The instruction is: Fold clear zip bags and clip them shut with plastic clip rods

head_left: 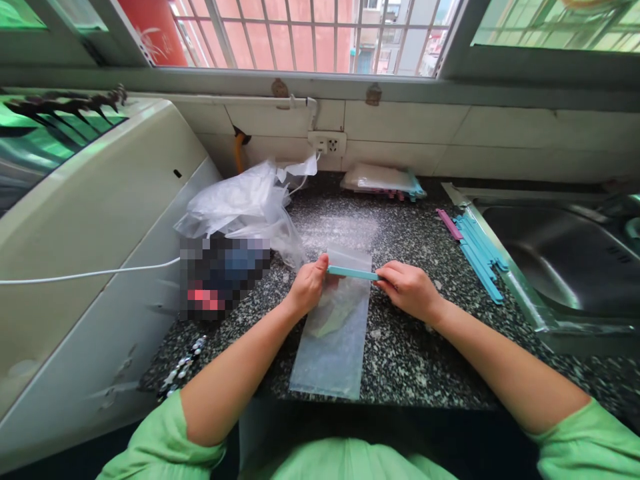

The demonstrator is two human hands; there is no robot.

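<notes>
A clear plastic bag (334,357) lies on the speckled countertop, its bottom end toward me, with something pale and flat in it. Across its upper part runs a light-blue bag sealing clip (353,273). My left hand (307,287) is closed on the clip's left end, thumb on top. Its right end is pinched between the thumb and fingers of my right hand (407,288). Beyond the clip, a short stretch of the bag's top sticks out. Whether the clip is fully snapped closed, I cannot tell.
Crumpled plastic bags (240,200) and a blurred-out item with a white cable (90,275) lie at left. Several blue clips (480,257) and a pink clip (449,224) lie beside the sink (555,247). A packet (383,179) rests by the wall; a beaded string (183,368) is near left.
</notes>
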